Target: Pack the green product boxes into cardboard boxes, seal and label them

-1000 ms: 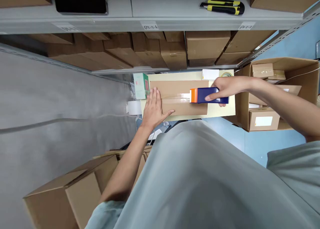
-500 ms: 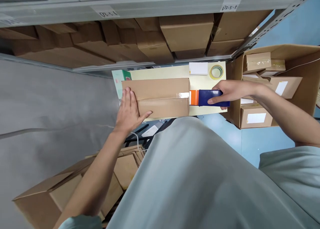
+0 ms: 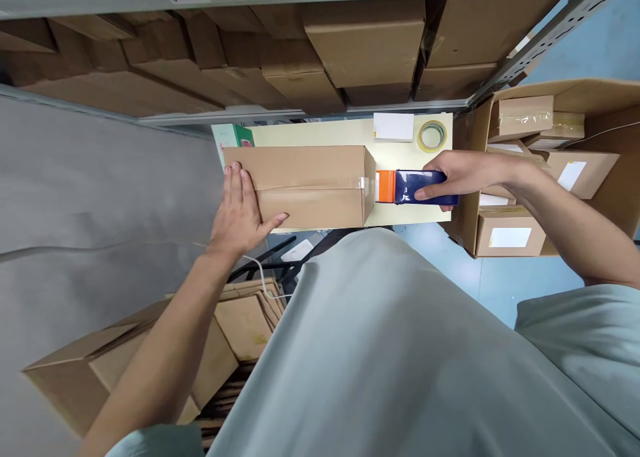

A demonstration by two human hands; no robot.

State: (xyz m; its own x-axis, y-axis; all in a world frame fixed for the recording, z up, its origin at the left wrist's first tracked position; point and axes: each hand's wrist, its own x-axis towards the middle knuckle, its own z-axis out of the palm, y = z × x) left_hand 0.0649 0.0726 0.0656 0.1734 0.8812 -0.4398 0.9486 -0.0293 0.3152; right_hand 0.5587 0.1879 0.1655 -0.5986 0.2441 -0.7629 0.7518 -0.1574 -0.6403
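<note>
A long closed cardboard box (image 3: pixel 305 167) lies on a pale yellow work surface (image 3: pixel 310 132). My left hand (image 3: pixel 240 207) rests flat on its left end, fingers stretched and thumb apart. My right hand (image 3: pixel 453 177) is wrapped around a dark blue and orange tape dispenser (image 3: pixel 405 186), whose orange end is at the box's right end face. A strip of clear tape (image 3: pixel 364 183) shows at that edge of the box, over the end of the centre seam. The dispenser's underside is hidden.
Behind the box lie a white small box (image 3: pixel 393 126) and a tape roll (image 3: pixel 432 136); a green carton (image 3: pixel 234 136) stands back left. A large open carton (image 3: pixel 483 170) with several labelled parcels is at right. Shelved boxes (image 3: pixel 365 44) overhang the back; flattened cardboard (image 3: pixel 245 324) stands lower left.
The tape dispenser has dropped from the box's top edge to beside its right end face, and tape now bends over that edge. My left hand stays on the box. The view has shifted slightly.
</note>
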